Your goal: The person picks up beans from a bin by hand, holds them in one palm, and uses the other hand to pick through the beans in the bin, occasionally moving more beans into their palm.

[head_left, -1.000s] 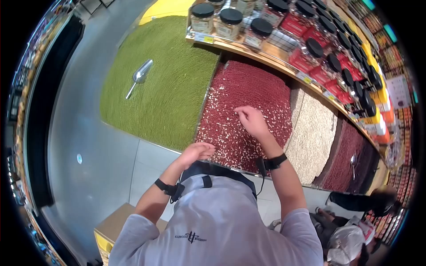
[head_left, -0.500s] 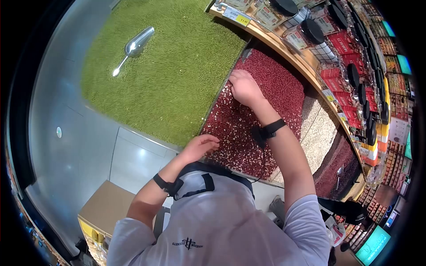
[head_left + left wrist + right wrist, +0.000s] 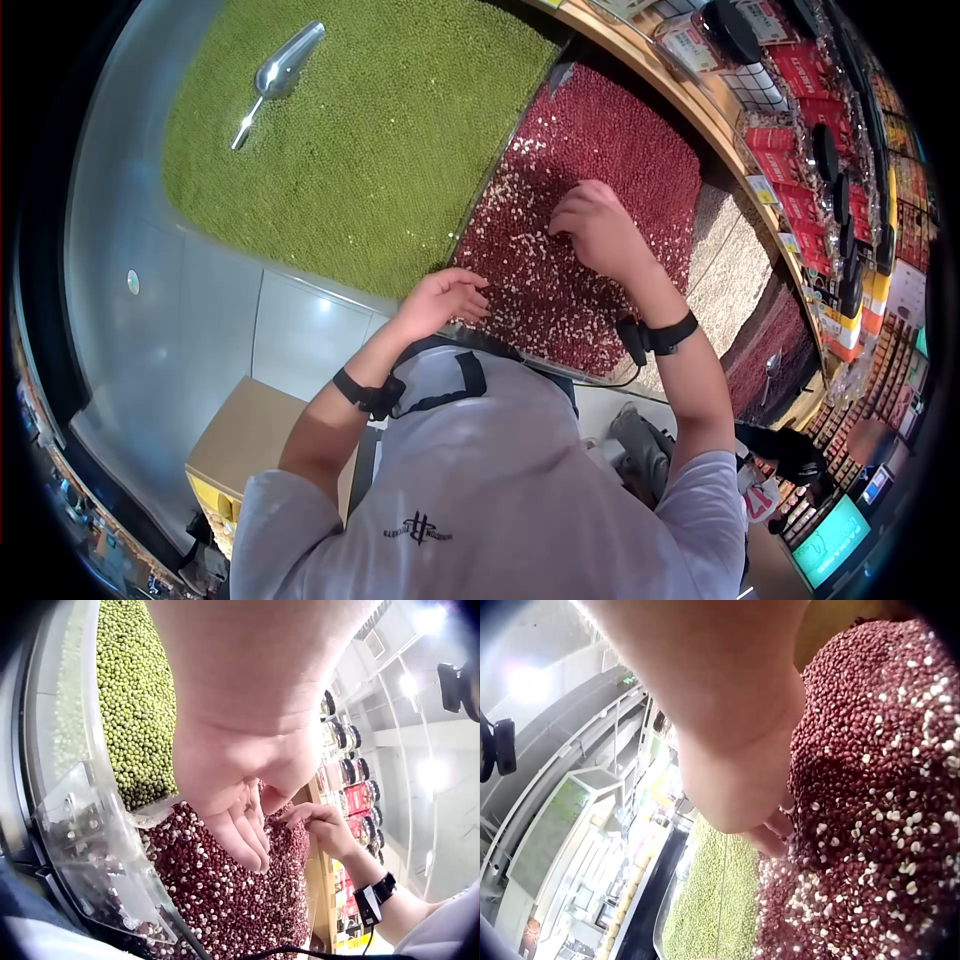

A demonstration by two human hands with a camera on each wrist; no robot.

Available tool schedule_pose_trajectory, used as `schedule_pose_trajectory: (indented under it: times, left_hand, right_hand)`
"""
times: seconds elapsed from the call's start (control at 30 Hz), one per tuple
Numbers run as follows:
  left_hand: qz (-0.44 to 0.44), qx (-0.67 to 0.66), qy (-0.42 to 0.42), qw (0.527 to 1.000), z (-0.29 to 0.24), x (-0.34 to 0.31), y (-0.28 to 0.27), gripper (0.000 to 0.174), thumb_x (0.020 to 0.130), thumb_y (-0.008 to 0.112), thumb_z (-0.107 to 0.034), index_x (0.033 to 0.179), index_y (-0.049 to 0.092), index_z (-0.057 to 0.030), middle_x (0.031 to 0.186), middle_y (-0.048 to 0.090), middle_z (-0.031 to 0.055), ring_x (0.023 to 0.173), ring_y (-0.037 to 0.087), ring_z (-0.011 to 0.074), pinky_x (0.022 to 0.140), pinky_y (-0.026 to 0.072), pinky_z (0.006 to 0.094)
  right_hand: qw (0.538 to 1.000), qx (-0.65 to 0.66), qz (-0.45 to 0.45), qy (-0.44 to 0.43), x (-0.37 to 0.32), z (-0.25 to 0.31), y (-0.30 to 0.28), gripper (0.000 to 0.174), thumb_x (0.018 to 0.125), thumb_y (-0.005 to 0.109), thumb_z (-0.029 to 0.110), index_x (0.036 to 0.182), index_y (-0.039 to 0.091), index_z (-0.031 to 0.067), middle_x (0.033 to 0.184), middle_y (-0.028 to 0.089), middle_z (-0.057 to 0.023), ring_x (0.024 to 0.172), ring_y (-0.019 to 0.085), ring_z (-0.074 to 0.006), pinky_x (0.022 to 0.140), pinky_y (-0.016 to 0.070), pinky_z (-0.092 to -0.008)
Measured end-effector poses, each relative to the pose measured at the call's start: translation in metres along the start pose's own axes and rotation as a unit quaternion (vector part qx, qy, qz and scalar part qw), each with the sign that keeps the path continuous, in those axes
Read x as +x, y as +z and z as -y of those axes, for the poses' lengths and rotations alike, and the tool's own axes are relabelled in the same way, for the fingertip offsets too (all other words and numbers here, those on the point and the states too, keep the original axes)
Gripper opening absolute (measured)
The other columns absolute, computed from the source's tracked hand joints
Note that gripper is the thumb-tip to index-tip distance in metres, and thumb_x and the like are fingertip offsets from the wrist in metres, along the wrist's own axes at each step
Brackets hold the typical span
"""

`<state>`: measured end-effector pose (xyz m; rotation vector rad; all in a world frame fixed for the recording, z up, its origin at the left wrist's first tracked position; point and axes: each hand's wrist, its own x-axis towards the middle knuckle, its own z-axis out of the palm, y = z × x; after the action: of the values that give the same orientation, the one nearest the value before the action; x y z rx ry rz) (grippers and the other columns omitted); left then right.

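Note:
My right hand [image 3: 600, 228] is low over a bin of dark red beans [image 3: 640, 130] mixed with white pieces. Its fingers bend loosely downward; in the right wrist view the palm and wrist hide most of them, and the visible fingertips [image 3: 778, 825] are right at the beans. No held thing shows in it. Near the bin's front left corner, my left hand [image 3: 445, 300] hovers with relaxed fingers. Seen from the left wrist, its palm [image 3: 240, 776] faces the camera and the fingers point down over the beans. White pieces lie thickest along the bin's left and near side.
Green beans [image 3: 340, 170] fill the bin to the left, with a metal scoop [image 3: 275, 75] lying on them. A clear divider [image 3: 500, 150] separates the two bins. A pale-filled bin [image 3: 735, 250] is on the right. Lidded jars [image 3: 730, 35] line a wooden shelf behind. A cardboard box [image 3: 245, 435] stands at left.
My right hand went to the far left side beside the divider, then came back rightward and nearer. My left hand stays near the front corner. The head view has shifted closer over the bins.

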<state>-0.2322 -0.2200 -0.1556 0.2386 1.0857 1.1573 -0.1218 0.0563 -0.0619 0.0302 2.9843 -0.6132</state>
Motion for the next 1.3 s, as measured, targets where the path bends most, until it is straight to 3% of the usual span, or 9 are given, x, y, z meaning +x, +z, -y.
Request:
schedule_pose_trajectory:
  times: [0.1,0.3,0.53,0.67,0.73,0.83,0.9,0.97,1.3]
  left_hand:
    - [0.001,-0.022,0.004,1.000,0.004,0.001,-0.002,0.028,0.098,0.039,-0.005,0.121,0.054,0.0025,0.100,0.067,0.0165,0.089,0.069,0.0244,0.077,0.0575,0.0336]
    - [0.006,-0.026,0.015,1.000,0.007,0.003,-0.003,0.027,0.100,0.039,-0.007,0.121,0.053,0.0025,0.101,0.066,0.0184,0.090,0.069,0.0269,0.078,0.0578,0.0359]
    - [-0.005,-0.026,0.013,1.000,0.003,0.000,-0.001,0.027,0.099,0.039,-0.008,0.120,0.054,0.0010,0.101,0.067,0.0152,0.090,0.069,0.0238,0.077,0.0567,0.0326]
    - [-0.014,-0.022,0.014,1.000,0.004,0.000,0.000,0.027,0.099,0.040,-0.008,0.120,0.054,0.0010,0.100,0.067,0.0150,0.091,0.069,0.0236,0.077,0.0565,0.0322]
    - [-0.013,-0.024,0.013,1.000,0.004,0.000,0.000,0.027,0.099,0.040,-0.008,0.120,0.054,0.0011,0.100,0.067,0.0149,0.091,0.069,0.0236,0.077,0.0565,0.0321]
    - [-0.007,-0.034,0.015,0.999,0.004,0.000,-0.002,0.027,0.101,0.041,-0.011,0.121,0.053,0.0020,0.100,0.067,0.0167,0.091,0.069,0.0250,0.079,0.0574,0.0346]
    - [-0.004,-0.029,0.018,0.999,0.005,0.001,-0.002,0.027,0.100,0.041,-0.010,0.121,0.053,0.0020,0.100,0.067,0.0160,0.091,0.069,0.0247,0.080,0.0572,0.0342]
    - [-0.005,-0.026,0.018,0.999,0.006,0.001,-0.001,0.027,0.100,0.040,-0.009,0.121,0.053,0.0020,0.100,0.067,0.0156,0.091,0.069,0.0244,0.080,0.0572,0.0341]
    - [-0.012,-0.018,0.011,1.000,0.004,0.001,0.001,0.026,0.099,0.041,-0.007,0.118,0.056,0.0011,0.098,0.068,0.0145,0.089,0.070,0.0234,0.077,0.0568,0.0317]
  right_hand:
    - [0.996,0.015,-0.065,0.055,-0.002,0.001,-0.011,0.021,0.071,0.057,-0.005,0.084,0.069,0.0058,0.098,0.066,-0.0072,0.108,0.055,-0.0251,0.101,0.0379,-0.0410]
    - [0.982,0.100,-0.135,0.083,0.035,-0.008,0.007,0.036,0.075,0.052,-0.008,0.106,0.066,0.0034,0.107,0.065,-0.0144,0.104,0.060,-0.0323,0.094,0.0467,-0.0416]
    - [0.999,0.016,-0.019,-0.035,0.071,-0.007,0.055,0.036,0.073,0.059,-0.002,0.105,0.069,0.0088,0.106,0.066,-0.0068,0.110,0.058,-0.0253,0.100,0.0406,-0.0376]
    - [0.998,0.040,0.001,-0.045,0.062,-0.003,0.054,0.033,0.071,0.060,-0.002,0.101,0.070,0.0092,0.102,0.066,-0.0065,0.107,0.058,-0.0249,0.100,0.0401,-0.0373]
    - [0.993,0.066,0.085,-0.049,0.052,0.002,0.043,0.031,0.068,0.059,-0.007,0.094,0.070,0.0068,0.099,0.067,-0.0073,0.103,0.058,-0.0273,0.098,0.0415,-0.0381]
    - [0.995,0.055,0.063,-0.044,0.029,0.003,0.029,0.029,0.068,0.058,-0.007,0.090,0.070,0.0066,0.097,0.067,-0.0067,0.100,0.059,-0.0275,0.097,0.0413,-0.0378]
    - [0.995,0.080,0.049,-0.018,0.016,0.005,0.018,0.032,0.068,0.055,-0.010,0.092,0.069,0.0050,0.101,0.067,-0.0089,0.101,0.059,-0.0292,0.097,0.0429,-0.0387]
    - [0.988,0.103,-0.101,0.057,0.006,0.008,0.013,0.032,0.071,0.054,-0.008,0.094,0.069,0.0070,0.104,0.067,-0.0083,0.104,0.060,-0.0279,0.098,0.0436,-0.0396]
    - [0.953,0.162,-0.142,0.215,-0.019,0.028,0.035,0.020,0.083,0.062,0.004,0.102,0.067,0.0039,0.098,0.065,-0.0122,0.095,0.061,-0.0300,0.083,0.0502,-0.0374]
